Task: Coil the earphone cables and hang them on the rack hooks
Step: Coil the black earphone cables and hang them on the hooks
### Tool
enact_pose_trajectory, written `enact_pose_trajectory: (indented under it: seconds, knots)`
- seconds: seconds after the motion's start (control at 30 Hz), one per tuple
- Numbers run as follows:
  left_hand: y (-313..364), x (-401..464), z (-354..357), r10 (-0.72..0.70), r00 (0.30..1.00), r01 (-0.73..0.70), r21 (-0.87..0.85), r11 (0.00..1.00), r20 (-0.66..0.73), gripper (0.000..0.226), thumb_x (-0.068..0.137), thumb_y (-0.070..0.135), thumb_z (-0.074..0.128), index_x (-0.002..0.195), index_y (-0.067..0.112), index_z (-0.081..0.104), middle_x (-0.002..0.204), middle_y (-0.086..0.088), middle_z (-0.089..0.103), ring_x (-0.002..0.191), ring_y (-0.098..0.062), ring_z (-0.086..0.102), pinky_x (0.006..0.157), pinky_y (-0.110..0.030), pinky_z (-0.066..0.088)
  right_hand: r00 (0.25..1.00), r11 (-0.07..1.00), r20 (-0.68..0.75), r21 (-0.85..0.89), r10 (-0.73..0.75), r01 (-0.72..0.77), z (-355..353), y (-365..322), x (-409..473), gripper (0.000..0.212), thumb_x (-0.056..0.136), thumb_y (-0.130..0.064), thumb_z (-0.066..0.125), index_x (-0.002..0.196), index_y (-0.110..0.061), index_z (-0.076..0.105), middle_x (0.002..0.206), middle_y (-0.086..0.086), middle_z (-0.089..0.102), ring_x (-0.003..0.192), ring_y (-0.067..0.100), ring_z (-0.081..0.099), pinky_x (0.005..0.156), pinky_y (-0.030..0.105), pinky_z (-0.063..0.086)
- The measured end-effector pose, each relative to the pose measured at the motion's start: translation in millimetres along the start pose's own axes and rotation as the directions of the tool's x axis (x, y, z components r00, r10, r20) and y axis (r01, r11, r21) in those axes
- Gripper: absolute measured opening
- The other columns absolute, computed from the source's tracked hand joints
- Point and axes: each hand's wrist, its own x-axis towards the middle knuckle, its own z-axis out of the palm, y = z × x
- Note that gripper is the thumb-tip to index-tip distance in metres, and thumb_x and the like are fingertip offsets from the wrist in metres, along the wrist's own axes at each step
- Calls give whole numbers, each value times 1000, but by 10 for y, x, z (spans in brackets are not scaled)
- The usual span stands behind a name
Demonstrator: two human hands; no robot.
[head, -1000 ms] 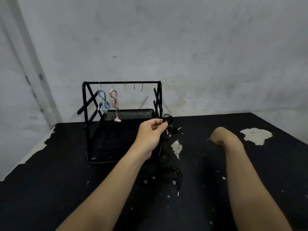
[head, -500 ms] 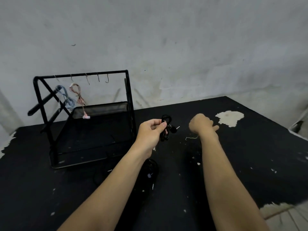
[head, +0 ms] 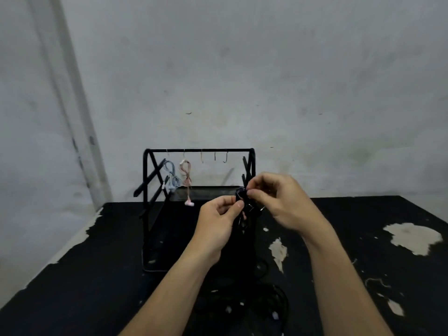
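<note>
A black wire rack (head: 148,214) stands on the black table, with several small hooks (head: 214,156) along its top bar. A coiled blue earphone cable (head: 171,178) and a coiled pink one (head: 186,177) hang from the two left hooks. In front of the rack's right post, my left hand (head: 218,221) pinches a small black earphone coil (head: 243,202). My right hand (head: 278,200) pinches the top of the same coil from the right. Its plug sticks out toward the right.
More black earphone cable (head: 271,301) lies loose on the table (head: 72,299) below my forearms. The black tabletop has pale chipped patches (head: 412,236) at the right and centre. A grey wall rises close behind the rack.
My right hand has come in from the right side of the table and taken hold of the coil's top. The view has swung back left, centring the rack.
</note>
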Motion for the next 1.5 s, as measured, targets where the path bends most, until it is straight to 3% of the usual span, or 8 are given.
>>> enact_pose_trajectory:
  seconds: [0.17, 0.4, 0.53, 0.63, 0.93, 1.2, 1.4, 1.5]
  knots:
    - [30, 64, -162, -25, 998, 24, -18, 1000, -58, 20, 92, 5, 65, 77, 15, 72, 66, -3, 69, 60, -10, 62, 65, -23, 51, 977, 976, -114, -148, -179, 161, 320, -6, 88, 19, 91, -6, 68, 102, -18, 78, 91, -12, 73, 88, 0, 66, 81, 15, 48]
    - [9, 165, -202, -45, 998, 42, -61, 997, -50, 11, 92, 5, 64, 86, 9, 73, 81, -11, 74, 73, -16, 67, 75, -28, 53, 953, 936, -132, -267, -272, 230, 502, -12, 138, 12, 90, -7, 68, 95, -16, 75, 90, -13, 59, 84, -1, 57, 78, 11, 41]
    - [-67, 203, -197, -37, 996, 34, -42, 999, -83, 14, 92, -1, 62, 85, 9, 71, 78, -9, 73, 70, -13, 66, 71, -22, 52, 982, 946, -52, -282, -181, 160, 532, 64, 128, 14, 91, -20, 70, 95, -31, 76, 89, -17, 59, 89, 4, 57, 90, 38, 40]
    - [-109, 206, -232, -52, 996, 49, -49, 998, -67, 15, 92, -2, 62, 88, 9, 72, 77, -8, 73, 69, -11, 66, 69, -20, 53, 996, 947, -9, -311, -93, 86, 494, 95, 117, 15, 91, -24, 70, 93, -37, 77, 88, -20, 61, 93, 0, 56, 96, 42, 32]
    - [-69, 210, -280, 2, 999, -5, -68, 998, -44, 13, 90, -4, 63, 91, 9, 68, 71, -2, 71, 61, -9, 63, 65, -19, 53, 1000, 987, 12, -161, 24, -22, 357, 23, 129, 5, 87, -21, 76, 87, -25, 77, 81, -18, 72, 82, -10, 63, 71, 3, 41]
    - [-87, 180, -261, -37, 998, 33, -94, 995, -46, 15, 89, -1, 67, 97, 12, 66, 79, -3, 74, 67, -14, 65, 68, -24, 56, 975, 973, 56, -97, 216, -210, 276, 47, 104, 2, 86, -27, 77, 86, -25, 78, 78, -8, 75, 75, -2, 68, 65, 9, 48]
    - [-101, 161, -214, -21, 998, 10, -175, 984, -63, 13, 91, -1, 64, 96, 10, 68, 78, -1, 74, 65, -9, 65, 70, -22, 56, 929, 911, 79, 181, 363, -371, 280, 78, 92, 4, 81, -18, 81, 80, -19, 77, 77, 0, 77, 76, 10, 72, 77, 23, 55]
    - [-100, 141, -211, -62, 998, 50, -301, 952, -30, 12, 92, -2, 61, 101, 6, 66, 77, -2, 72, 61, -6, 63, 71, -21, 56, 912, 857, 172, 313, 372, -409, 277, 100, 95, 8, 85, -9, 75, 80, -15, 74, 69, -3, 73, 66, 6, 65, 69, 18, 52]
